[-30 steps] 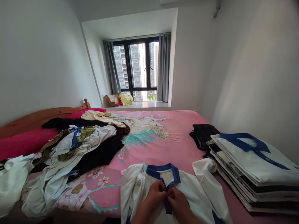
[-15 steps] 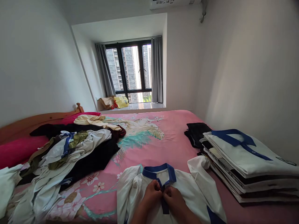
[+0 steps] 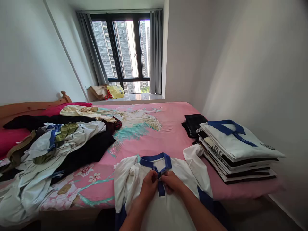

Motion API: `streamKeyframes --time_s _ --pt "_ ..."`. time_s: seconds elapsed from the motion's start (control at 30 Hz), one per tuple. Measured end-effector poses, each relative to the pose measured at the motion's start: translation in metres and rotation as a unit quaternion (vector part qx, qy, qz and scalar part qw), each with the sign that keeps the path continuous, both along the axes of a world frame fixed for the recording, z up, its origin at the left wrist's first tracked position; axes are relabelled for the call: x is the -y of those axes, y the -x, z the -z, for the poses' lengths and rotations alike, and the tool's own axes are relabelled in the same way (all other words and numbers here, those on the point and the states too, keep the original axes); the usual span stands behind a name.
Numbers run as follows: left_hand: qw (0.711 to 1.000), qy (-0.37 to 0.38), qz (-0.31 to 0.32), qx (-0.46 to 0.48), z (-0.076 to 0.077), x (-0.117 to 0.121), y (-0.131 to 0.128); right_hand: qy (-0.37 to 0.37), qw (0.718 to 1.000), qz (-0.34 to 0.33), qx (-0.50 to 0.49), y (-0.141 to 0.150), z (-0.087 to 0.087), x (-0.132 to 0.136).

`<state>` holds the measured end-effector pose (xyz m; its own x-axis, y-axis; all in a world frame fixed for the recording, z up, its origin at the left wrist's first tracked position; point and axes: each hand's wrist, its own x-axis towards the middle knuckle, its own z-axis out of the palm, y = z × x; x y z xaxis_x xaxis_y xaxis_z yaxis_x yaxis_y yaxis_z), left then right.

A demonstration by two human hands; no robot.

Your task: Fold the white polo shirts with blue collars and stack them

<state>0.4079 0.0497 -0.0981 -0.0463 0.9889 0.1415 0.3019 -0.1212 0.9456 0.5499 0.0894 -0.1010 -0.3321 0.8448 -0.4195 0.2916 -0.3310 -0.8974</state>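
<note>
A white polo shirt with a blue collar and blue placket lies face up at the near edge of the bed, collar pointing away from me. My left hand pinches the left side of the placket just below the collar. Close beside it, my right hand pinches the placket's other side. The fingertips of both hands nearly meet over the opening. A button shows on the blue band above them; whatever small part lies between the fingers is hidden. The shirt's sleeves spread out to either side.
On the right stands a stack of folded clothes, a white polo on top, with folded black garments behind it. A loose heap of clothes covers the left of the pink bed. Bags rest on the windowsill.
My view has tilted down and shifted, so more of the shirt and both forearms show. Both hands stay at the placket, the right fingers now slightly more over it.
</note>
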Motion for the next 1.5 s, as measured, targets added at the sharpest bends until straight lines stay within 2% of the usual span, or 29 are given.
streamKeyframes --time_s 0.2,0.3,0.4,0.5,0.63,0.8,0.9,1.1,1.2,1.3,1.4,1.5 --pt "0.999 -0.008 -0.033 -0.013 -0.004 0.003 -0.005 -0.056 0.992 0.117 0.013 0.01 -0.003 -0.005" --pt "0.999 -0.015 -0.038 0.016 -0.006 0.004 -0.004 -0.081 0.983 0.162 0.018 0.017 -0.002 -0.005" --pt "0.995 -0.033 -0.097 0.021 -0.005 -0.001 -0.001 -0.095 0.977 0.193 0.013 0.021 0.0 0.002" --pt "0.985 -0.053 -0.16 -0.034 -0.005 -0.012 -0.002 -0.108 0.971 0.211 0.002 0.022 0.004 0.01" --pt "0.977 -0.042 -0.169 -0.119 -0.006 -0.027 -0.006 -0.144 0.963 0.226 -0.012 0.023 0.008 0.011" --pt "0.968 0.028 -0.198 -0.148 -0.005 -0.038 -0.006 -0.261 0.951 0.165 0.033 0.028 -0.007 0.0" --pt "0.972 0.05 -0.181 -0.142 -0.004 -0.039 -0.004 -0.288 0.947 0.129 0.063 0.032 -0.011 -0.003" --pt "0.973 0.035 -0.155 -0.166 -0.006 -0.04 -0.003 -0.288 0.944 0.159 0.019 0.033 0.013 -0.004" --pt "0.972 0.045 -0.157 -0.167 -0.011 -0.042 -0.005 -0.298 0.941 0.157 -0.007 0.032 0.017 -0.003" --pt "0.981 0.02 -0.138 -0.132 -0.013 -0.041 -0.007 -0.306 0.937 0.168 -0.016 0.032 0.015 -0.001" --pt "0.99 -0.014 -0.116 -0.085 -0.008 -0.038 -0.008 -0.311 0.932 0.184 -0.014 0.032 0.015 0.001" --pt "0.993 -0.009 -0.103 -0.054 -0.002 -0.035 -0.005 -0.314 0.932 0.182 0.017 0.032 0.016 0.001"
